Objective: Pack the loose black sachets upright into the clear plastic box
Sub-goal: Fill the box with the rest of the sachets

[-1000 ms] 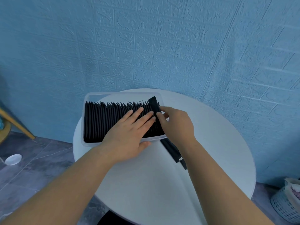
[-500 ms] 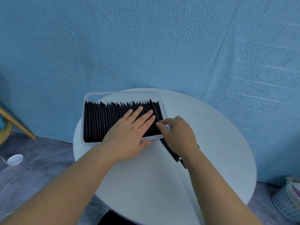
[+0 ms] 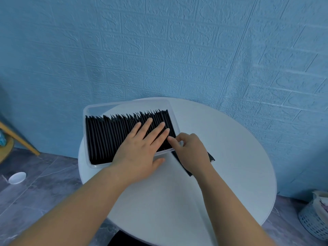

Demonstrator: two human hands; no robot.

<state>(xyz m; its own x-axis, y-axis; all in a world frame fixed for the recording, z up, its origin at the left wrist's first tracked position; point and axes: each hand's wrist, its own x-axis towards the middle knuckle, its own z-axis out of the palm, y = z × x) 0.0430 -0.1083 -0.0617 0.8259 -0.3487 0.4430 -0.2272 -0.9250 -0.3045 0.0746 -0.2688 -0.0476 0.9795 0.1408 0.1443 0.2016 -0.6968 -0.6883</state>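
Left hand (image 3: 138,153) lies flat, fingers straight, on the one row of packed sachets (image 3: 106,139) standing upright in the single box (image 3: 99,108), too many to count; it hides the row's near right part. Right hand (image 3: 192,151), just beside, stretches its index finger to the box's near right corner, other fingers curled; whether it pinches anything I cannot tell. It covers loose sachets (image 3: 210,157) on the table (image 3: 230,157); two ends show. One dish (image 3: 17,177) lies on the floor left, one basket (image 3: 314,221) right.
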